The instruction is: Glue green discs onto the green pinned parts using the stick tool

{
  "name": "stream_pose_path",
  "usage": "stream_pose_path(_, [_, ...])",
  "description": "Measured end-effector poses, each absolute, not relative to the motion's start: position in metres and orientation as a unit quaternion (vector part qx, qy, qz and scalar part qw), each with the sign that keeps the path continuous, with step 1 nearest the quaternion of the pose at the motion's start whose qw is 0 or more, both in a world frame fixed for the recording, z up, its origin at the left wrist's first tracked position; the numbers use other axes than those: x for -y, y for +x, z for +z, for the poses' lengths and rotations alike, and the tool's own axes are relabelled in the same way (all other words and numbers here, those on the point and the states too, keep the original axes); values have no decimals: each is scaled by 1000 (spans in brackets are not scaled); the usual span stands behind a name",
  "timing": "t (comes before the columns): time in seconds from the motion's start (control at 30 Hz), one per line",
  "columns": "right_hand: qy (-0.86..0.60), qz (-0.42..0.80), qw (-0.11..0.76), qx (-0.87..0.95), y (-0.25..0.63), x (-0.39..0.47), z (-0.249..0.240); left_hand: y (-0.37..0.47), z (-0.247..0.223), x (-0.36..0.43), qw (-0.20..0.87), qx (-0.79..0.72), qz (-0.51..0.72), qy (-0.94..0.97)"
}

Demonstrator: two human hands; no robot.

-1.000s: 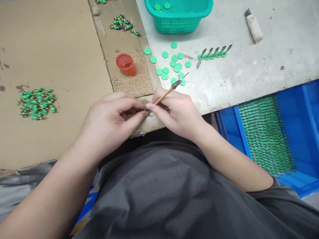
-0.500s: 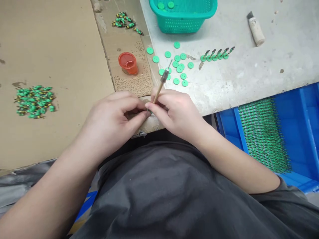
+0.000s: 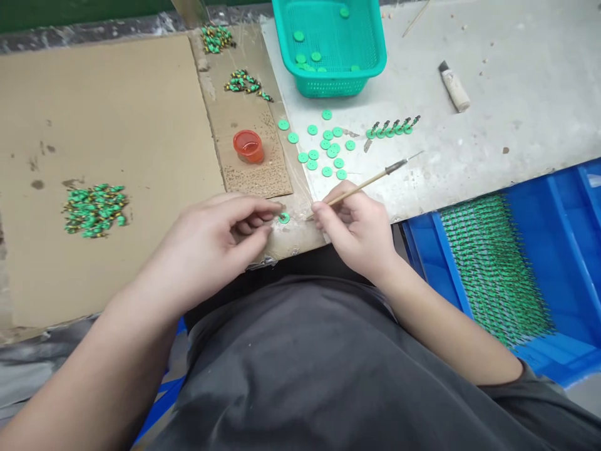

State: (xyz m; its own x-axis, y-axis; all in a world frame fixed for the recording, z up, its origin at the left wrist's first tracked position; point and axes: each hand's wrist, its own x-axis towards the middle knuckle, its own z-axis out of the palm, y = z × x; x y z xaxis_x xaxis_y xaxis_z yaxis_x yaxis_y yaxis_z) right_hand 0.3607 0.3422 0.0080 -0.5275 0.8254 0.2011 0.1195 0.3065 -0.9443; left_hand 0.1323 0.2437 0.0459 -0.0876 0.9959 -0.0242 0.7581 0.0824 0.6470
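With its thumb and forefinger parted, the left hand [image 3: 211,244] rests by a single button [image 3: 284,218] that lies flat near the front edge of the worktop [image 3: 474,141]; a small dark bit shows on the button, right at the forefinger's tip, and whether the two touch I cannot tell. The right hand [image 3: 359,232] pinches a slim stick [image 3: 361,186] between thumb and fingers close to its plain end, the dark collar and thin point slanting up and away from the button. Judging by the row [image 3: 390,132], where each button carries an upright piece, the step in hand looks like seating or settling one such piece on this button. The next move seems to call for a light fingertip touch, so that the bit is not tipped or shifted, and for keeping the stick's point clear. Loose buttons [image 3: 326,114] lie beyond the right hand, in front of the basket [image 3: 331,86]; the red cup [image 3: 256,156] stands on cardboard, and a pile of pieces [image 3: 94,210] lies off to the left.
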Motion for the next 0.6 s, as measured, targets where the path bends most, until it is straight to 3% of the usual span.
stream_pose_path(0.27, [-323, 479, 355, 735, 364, -344, 3, 145, 49, -252, 261, -721, 341, 544])
stream_pose_path(0.43, [-314, 464, 362, 745, 364, -343, 5, 143, 84, -253, 385, -687, 389, 478])
stream_pose_path(0.6, [-315, 449, 365, 752, 362, -342, 5, 142, 115, -247, 381, -671, 398, 496])
